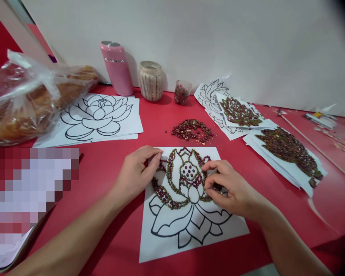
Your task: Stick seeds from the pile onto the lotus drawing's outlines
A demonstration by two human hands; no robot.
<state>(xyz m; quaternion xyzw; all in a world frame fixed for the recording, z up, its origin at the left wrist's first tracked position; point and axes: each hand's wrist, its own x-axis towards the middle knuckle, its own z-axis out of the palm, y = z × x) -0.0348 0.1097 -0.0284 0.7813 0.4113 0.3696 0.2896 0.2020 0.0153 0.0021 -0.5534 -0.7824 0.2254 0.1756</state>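
A white sheet [152, 245] printed with a black lotus outline lies on the red table. Small green and dark red beans [166, 198] line its upper petals and the seed pod; the lower petals show bare black lines. At the sheet's upper left edge is my left hand [136, 168], thumb and forefinger pinched together, anything between them too small to name. Over the right petals my right hand [232, 188] is curled, its thumb and fingertips close together at the bean rows; what they hold is hidden. Just beyond the sheet lies a loose pile of dark red beans [186, 130].
Along the wall stand a pink flask [117, 69], a glass jar [151, 82] and a small plastic cup [182, 94] of beans. Lotus sheets [132, 115] lie left beside a plastic-wrapped bundle [40, 103]. Bean-covered sheets [290, 155] and a thin stick [316, 143] lie right.
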